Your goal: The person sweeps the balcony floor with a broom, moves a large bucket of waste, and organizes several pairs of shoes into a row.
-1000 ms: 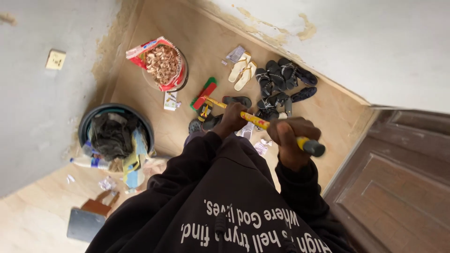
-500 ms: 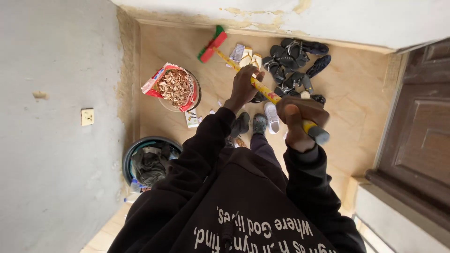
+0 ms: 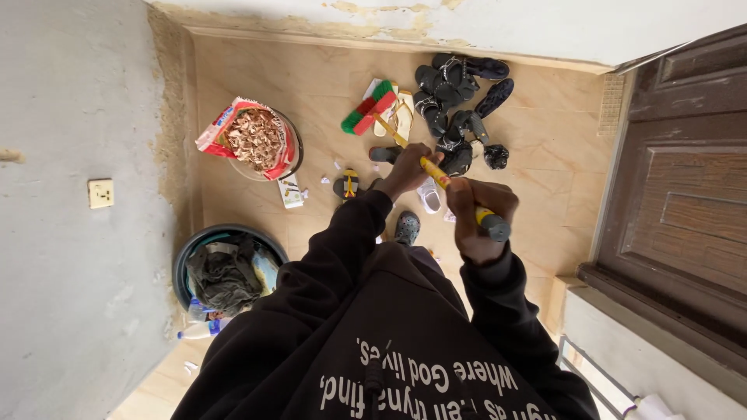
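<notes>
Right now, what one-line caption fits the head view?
Both hands, left hand and right hand, grip a yellow-handled broom over scattered sandals on a tiled floor.

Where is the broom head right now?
In the head view, the red-and-green broom head lies on the floor at upper centre, beside the pale sandals, left of the pile of dark shoes.
</notes>
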